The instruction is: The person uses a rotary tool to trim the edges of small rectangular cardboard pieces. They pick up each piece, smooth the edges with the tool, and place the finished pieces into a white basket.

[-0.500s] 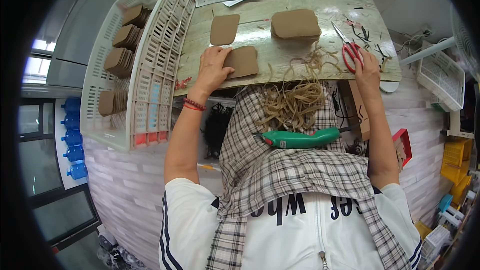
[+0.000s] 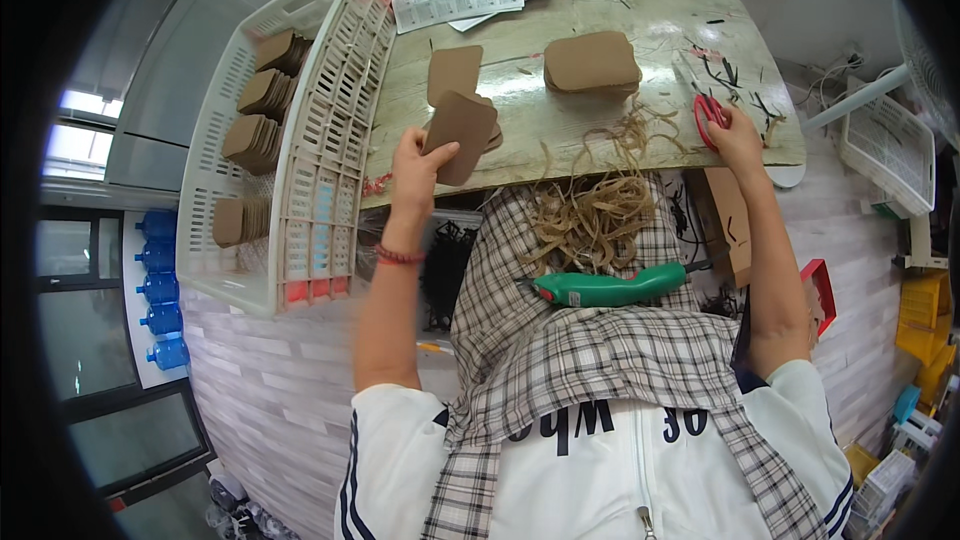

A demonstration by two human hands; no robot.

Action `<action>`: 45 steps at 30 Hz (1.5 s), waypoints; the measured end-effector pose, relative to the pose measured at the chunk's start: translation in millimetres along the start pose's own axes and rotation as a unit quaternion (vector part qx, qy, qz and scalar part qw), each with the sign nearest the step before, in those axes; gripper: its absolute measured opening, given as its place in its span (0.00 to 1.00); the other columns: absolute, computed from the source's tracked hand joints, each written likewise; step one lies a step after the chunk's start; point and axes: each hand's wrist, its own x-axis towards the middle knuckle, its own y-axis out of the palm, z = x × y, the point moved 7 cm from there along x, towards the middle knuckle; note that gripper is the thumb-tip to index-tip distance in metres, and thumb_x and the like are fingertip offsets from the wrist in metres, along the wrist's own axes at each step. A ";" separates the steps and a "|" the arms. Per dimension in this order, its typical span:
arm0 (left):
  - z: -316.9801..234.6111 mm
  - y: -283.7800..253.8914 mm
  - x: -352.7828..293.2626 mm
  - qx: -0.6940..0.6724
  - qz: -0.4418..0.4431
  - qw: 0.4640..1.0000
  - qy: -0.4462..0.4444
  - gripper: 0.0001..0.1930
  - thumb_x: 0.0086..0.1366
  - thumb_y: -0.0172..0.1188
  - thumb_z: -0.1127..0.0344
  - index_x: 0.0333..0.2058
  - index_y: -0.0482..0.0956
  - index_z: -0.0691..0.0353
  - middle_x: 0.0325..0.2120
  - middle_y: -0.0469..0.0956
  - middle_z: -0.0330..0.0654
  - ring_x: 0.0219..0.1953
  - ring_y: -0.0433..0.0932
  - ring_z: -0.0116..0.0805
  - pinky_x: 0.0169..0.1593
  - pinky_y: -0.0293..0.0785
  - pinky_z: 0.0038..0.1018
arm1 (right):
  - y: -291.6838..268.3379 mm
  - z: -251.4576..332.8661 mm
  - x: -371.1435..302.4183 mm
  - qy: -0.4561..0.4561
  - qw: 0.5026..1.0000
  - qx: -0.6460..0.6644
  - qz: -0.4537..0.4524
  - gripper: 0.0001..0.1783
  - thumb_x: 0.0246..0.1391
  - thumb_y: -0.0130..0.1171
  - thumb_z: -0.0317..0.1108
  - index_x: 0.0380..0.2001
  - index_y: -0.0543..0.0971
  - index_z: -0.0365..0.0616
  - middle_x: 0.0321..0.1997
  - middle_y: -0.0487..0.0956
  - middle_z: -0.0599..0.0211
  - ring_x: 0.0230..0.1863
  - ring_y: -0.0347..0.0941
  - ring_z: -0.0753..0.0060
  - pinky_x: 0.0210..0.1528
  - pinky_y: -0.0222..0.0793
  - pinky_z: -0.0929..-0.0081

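My left hand [image 2: 416, 168] pinches a flat brown piece with rounded corners [image 2: 463, 135] between thumb and fingers, tilted above the near edge of the table. Partly hidden behind it lie more brown pieces [image 2: 493, 138], and another flat piece [image 2: 455, 70] lies just beyond. To the right is a thick stack of the same pieces [image 2: 592, 62]. My right hand [image 2: 738, 142] has its fingers in the red handles of a pair of scissors [image 2: 703, 120], blades pointing away. A tangle of tan trimmed strips [image 2: 592, 215] hangs over the table edge onto my checked apron [image 2: 540, 360].
A green corded power tool [image 2: 615, 287] rests on my lap. At the left, a white perforated crate [image 2: 318, 170] holds several bundles of brown pieces [image 2: 252, 143]. Papers [image 2: 458, 8] lie at the table's far side, dark scraps [image 2: 728, 68] at its right. A cardboard box [image 2: 722, 220] stands below.
My left hand has lifted a brown piece off the table and tilted it up toward me. My right hand stays at the scissors, which have shifted slightly.
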 end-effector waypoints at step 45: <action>-13.2 126.0 -104.1 -0.453 -0.031 0.888 -0.069 0.17 0.61 0.55 0.83 0.49 0.70 0.65 0.45 0.77 0.44 0.46 0.78 0.34 0.52 0.76 0.30 | 56.5 172.2 -223.8 0.020 0.845 0.412 0.340 0.36 0.61 0.39 0.67 0.43 0.71 0.40 0.25 0.68 0.71 0.23 0.65 0.81 0.26 0.64 0.80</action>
